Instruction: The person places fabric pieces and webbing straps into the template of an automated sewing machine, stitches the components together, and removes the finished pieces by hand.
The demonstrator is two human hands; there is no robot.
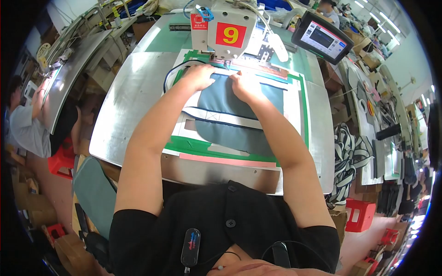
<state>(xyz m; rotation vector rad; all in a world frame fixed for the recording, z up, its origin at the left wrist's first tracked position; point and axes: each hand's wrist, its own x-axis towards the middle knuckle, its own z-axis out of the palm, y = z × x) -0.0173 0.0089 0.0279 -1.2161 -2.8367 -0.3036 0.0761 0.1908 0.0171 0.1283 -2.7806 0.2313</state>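
A grey-blue fabric panel (223, 95) lies on the sewing template, crossed by a white strap with dark blue edging (225, 117). A second stretch of this edged strap runs along the panel's far side and loops out to the left. There, my left hand (199, 77) rests with its fingers closed on the strap, thumb toward the panel. My right hand (247, 86) is a little to the right, fingers bent and pressed together at the strap's edge. Both hands are just in front of the sewing head (230, 34) marked 9. The exact fingertip contact is partly hidden.
Green tape (193, 146) and a pink strip (225, 160) border the template on the metal table (115, 115). A control screen (322, 37) stands at the back right. Striped straps (343, 161) hang at the right. A co-worker (30, 124) sits at the left.
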